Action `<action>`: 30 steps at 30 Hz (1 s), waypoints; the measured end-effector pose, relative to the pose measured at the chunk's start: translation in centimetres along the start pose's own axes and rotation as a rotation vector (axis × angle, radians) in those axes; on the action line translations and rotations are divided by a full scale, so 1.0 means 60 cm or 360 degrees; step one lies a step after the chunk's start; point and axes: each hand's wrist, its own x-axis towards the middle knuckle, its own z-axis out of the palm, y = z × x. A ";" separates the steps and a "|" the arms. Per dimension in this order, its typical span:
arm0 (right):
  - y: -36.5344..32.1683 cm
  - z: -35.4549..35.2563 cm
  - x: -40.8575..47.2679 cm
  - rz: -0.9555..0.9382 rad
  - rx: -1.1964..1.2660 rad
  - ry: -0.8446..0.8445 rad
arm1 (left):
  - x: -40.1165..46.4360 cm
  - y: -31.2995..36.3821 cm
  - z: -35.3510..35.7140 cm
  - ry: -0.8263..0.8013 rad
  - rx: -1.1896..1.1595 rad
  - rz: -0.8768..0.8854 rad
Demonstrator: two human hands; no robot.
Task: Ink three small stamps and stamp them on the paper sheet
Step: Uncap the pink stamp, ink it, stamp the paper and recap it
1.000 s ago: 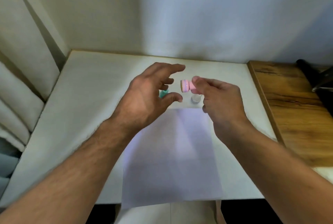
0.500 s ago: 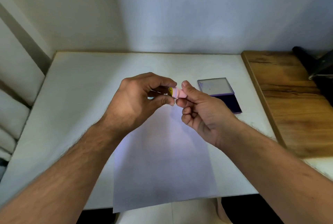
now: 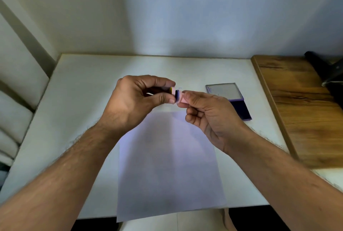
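Observation:
Both hands meet above the far end of the white paper sheet (image 3: 167, 165). My right hand (image 3: 207, 117) pinches the pink stamp body (image 3: 181, 99), whose dark blue face points left. My left hand (image 3: 135, 102) pinches the stamp's pink cap (image 3: 173, 91), which has a yellow end. A narrow gap separates cap and body. The open ink pad (image 3: 235, 104), with its dark pad and raised grey lid, lies on the table to the right of my right hand. The other stamps are hidden behind my hands.
The white table (image 3: 83, 100) meets the wall at the back. A wooden board (image 3: 300, 104) lies along its right side with a dark object (image 3: 326, 72) at its far end. The paper overhangs the table's near edge.
My right hand carried the pink stamp from the table up to my left hand. The left fingers closed on its cap, and now the cap has come slightly off the body.

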 end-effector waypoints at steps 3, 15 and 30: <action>0.004 0.000 0.002 -0.0005 0.0047 0.0059 | 0.006 -0.001 -0.012 0.0074 -0.0009 -0.0073; 0.002 0.009 0.002 0.0023 0.0436 -0.0062 | 0.018 -0.050 -0.030 0.0434 0.0486 -0.0417; 0.002 0.024 -0.011 0.0034 0.0455 -0.0320 | 0.014 -0.076 -0.022 0.0147 0.1155 -0.0488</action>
